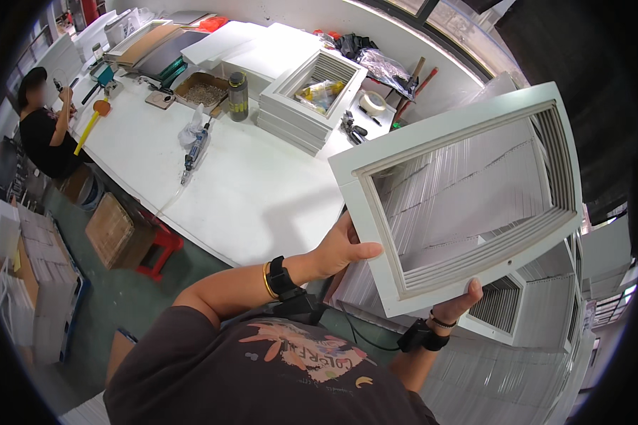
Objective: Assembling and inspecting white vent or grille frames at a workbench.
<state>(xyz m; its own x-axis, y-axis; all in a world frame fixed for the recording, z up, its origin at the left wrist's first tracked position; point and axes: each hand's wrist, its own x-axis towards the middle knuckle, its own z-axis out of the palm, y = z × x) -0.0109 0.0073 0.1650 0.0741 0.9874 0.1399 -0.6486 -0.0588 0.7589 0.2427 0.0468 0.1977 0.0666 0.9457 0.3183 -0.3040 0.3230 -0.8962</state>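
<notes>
Tilted up at the right, a white rectangular frame (461,125) with ridged inner edges and an open middle is held between both my hands. My left hand (342,249) grips its left side, thumb on the front face and fingers behind. Under the lower edge is my right hand (458,304), with a fingertip showing at the rim; the rest of its fingers are hidden. Beyond the frame, a stack of similar white frames (290,120) stands on the white table (262,205), with a bag of yellow items (322,93) in its opening.
A blue power screwdriver (195,152), a dark bottle (238,98) and a box of small parts (200,91) are on the table. More white frames (500,304) are piled at the right. A red stool (164,249) stands below the table's edge. Another person (46,134) works far left.
</notes>
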